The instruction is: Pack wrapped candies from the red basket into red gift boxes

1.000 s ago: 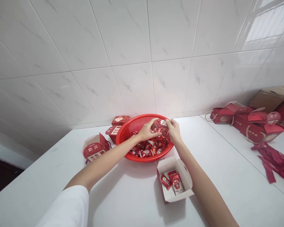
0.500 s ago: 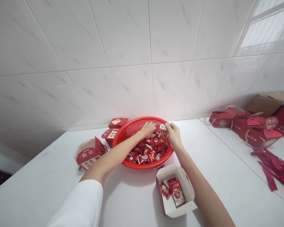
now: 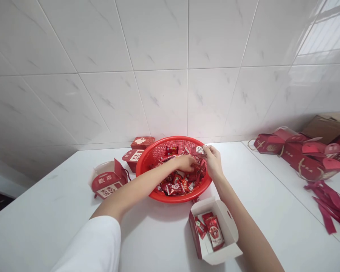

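Note:
A red plastic basket (image 3: 143,161) holds many red-wrapped candies (image 3: 174,187). My left hand (image 3: 186,163) reaches down into the basket, its fingers curled together among the wrappers; whatever lies in them is hidden. At the basket's right rim, my right hand (image 3: 213,158) pinches a red candy packet (image 3: 197,150) with a white heart-shaped label. Below my right wrist stands an open gift box (image 3: 226,223), white inside, with a few red packets (image 3: 215,233) in it.
Left of the basket stand an open red box (image 3: 106,181) and two closed red boxes (image 3: 134,155). Red handled boxes (image 3: 306,160), a brown cardboard box (image 3: 325,126) and dark pink ribbons (image 3: 330,204) are at the right. A tiled wall (image 3: 161,102) borders the white table (image 3: 53,192).
My left hand has moved right and nearer within the basket, towards my right hand. Candies at the back of the basket now show. My right hand still holds its packet. The view has shifted slightly.

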The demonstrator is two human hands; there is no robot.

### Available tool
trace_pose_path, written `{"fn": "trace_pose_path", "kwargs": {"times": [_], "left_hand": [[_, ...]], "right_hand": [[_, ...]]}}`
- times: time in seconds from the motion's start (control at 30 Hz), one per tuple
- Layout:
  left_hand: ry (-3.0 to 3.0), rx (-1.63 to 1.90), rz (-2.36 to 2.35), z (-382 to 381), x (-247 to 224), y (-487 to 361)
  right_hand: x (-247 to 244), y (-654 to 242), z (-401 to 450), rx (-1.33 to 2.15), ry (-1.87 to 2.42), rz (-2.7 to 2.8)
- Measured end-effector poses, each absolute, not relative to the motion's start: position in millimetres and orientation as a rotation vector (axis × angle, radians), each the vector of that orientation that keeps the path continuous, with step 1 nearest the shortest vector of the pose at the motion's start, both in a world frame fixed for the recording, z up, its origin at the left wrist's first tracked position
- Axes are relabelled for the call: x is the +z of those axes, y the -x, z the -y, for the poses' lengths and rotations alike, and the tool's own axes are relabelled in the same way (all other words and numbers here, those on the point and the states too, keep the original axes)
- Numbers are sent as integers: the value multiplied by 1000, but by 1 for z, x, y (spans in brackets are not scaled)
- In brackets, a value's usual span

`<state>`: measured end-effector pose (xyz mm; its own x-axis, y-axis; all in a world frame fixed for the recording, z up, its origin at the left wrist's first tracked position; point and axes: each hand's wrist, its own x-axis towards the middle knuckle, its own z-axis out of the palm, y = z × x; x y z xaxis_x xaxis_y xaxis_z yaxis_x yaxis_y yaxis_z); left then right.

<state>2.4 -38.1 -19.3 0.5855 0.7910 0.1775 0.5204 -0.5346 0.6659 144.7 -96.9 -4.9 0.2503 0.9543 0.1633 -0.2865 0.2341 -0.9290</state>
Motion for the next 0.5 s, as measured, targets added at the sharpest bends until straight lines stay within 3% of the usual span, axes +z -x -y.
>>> {"fn": "trace_pose_path", "kwargs": {"times": [0.1, 0.2, 0.5], "left_hand": [[-2610, -20, -990, 44, -20, -11], [-2681, -331, -1086, 46, -7, -10], [-2550, -592, -1225, 50, 19, -8]], "right_hand": [[-4, -145, 98, 1018, 936, 915], [-3, -144, 99, 1039, 922, 905], [-1, -143, 101, 1072, 903, 895]]}}
